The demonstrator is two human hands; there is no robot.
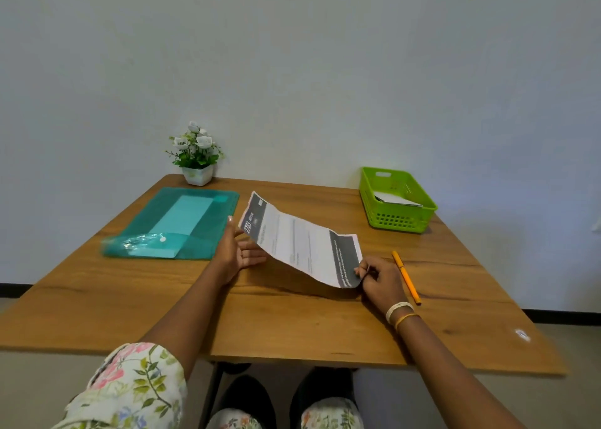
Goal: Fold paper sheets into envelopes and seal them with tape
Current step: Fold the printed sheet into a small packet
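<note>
While held clear of the brown wooden desk (292,324) in the head view, printed white paper sheet with dark grey bands at both ends (300,238), sagging in the middle, above the centre of the desk. Left hand (239,249) at the sheet's far-left end, thumb up along the edge, fingers (255,255) loosely spread and cupped beneath the paper. Right hand (379,280) at the near-right corner, thumb and forefinger pinching the grey band. No crease visible yet; by judgement, the first fold not begun.

Possible trouble from here: a crooked first fold, if the two ends are brought together unaligned while the sheet hangs slack; a crumpled or torn corner under too hard a pinch by the right hand; the slim orange pen (406,277), lying just beside the right hand, knocked or rolled off the desk by a sweep of the wrist.

Hard to make out: print on the sheet too blurred to read. No tape identifiable anywhere; perhaps inside the translucent teal plastic folder (175,223) to the left, where something crinkled and shiny shows at the near end, but cannot tell. Bright green plastic basket (398,215) at the far right holding something white, possibly folded paper, mostly hidden by its wall. Small white pot of artificial white flowers (196,155) against the wall.
</note>
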